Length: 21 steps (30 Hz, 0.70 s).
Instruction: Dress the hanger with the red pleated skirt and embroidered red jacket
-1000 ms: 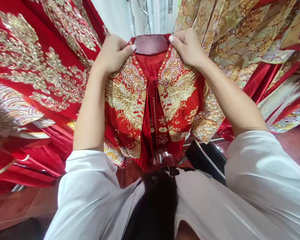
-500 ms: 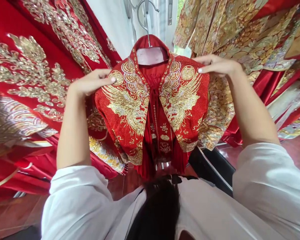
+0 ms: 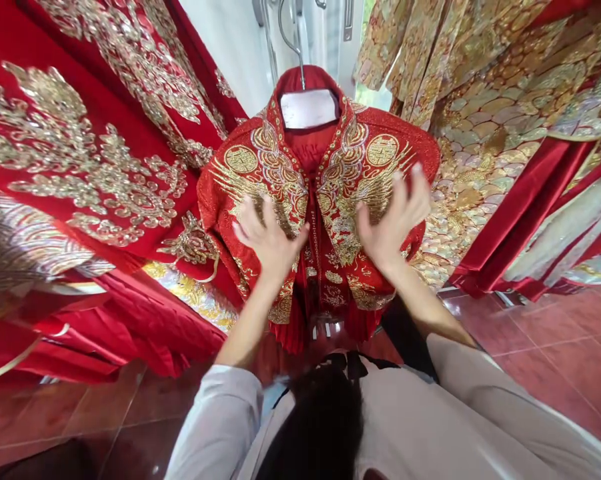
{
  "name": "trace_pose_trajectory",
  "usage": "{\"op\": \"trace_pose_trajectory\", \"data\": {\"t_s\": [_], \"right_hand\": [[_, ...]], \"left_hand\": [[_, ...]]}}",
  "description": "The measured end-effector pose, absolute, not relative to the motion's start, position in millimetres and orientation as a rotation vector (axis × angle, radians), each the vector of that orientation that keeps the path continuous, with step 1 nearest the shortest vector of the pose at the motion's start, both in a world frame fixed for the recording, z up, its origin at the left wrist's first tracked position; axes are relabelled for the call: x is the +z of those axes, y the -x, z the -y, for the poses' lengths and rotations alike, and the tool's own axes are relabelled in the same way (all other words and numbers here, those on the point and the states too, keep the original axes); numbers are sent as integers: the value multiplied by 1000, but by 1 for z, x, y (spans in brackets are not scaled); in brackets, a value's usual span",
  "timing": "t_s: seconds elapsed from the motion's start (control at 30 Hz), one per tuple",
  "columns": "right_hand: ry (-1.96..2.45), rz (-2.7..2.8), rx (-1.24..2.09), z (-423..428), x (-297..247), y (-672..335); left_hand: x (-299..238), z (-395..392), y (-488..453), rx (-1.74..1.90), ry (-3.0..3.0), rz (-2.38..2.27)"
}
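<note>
— Where are our left hand (image 3: 270,237) and right hand (image 3: 393,223)?
— Both are spread, pinching nothing, palms toward the front panels of the red jacket (image 3: 240,160), one each.
— Why does it hang open?
— Its shoulders sit over the ends of the hanger (image 3: 309,108), between embroidered robes (image 3: 480,100).

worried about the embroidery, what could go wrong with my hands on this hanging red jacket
The left hand and right hand lie open, fingers spread, against the jacket and its raised gold embroidery; a nail might snag a thread or bead.
The hanger hangs by one thin hook; a downward stroke could tug it loose.
</note>
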State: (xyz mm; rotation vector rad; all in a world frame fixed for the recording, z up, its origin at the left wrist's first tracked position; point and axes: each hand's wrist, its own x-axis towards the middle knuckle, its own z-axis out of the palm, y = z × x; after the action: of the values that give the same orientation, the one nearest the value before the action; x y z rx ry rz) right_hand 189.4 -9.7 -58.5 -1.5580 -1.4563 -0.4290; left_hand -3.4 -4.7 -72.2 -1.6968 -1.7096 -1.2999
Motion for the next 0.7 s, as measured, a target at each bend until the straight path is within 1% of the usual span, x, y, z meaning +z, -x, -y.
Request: {"op": "trace_pose_trajectory", "data": {"t_s": [0.1, 0.17, 0.23, 0.33, 0.4, 0.5, 0.6, 0.7], "right_hand": [[1620, 1645, -319, 13, -110, -154], [1647, 1658, -284, 8, -133, -149], [1597, 1640, -235, 3, -143, -157], [1451, 1695, -73, 7, -141, -175], [1434, 1744, 65, 19, -136, -180], [1368, 1840, 228, 48, -129, -175], [1229, 1829, 189, 75, -117, -171], [1253, 1773, 114, 86, -97, -170]], "left_hand": [[-126, 14, -10, -1246, 1730, 1851], [-147, 19, -3, -1259, 1700, 1915], [-159, 26, 12, -1276, 1722, 1957], [-167, 43, 30, -1276, 1814, 2064], [-172, 59, 29, -1273, 1865, 2089], [-176, 90, 7, -1320, 2034, 1916], [-177, 115, -23, -1327, 2242, 1723], [-180, 115, -44, -1218, 2329, 1744]]}}
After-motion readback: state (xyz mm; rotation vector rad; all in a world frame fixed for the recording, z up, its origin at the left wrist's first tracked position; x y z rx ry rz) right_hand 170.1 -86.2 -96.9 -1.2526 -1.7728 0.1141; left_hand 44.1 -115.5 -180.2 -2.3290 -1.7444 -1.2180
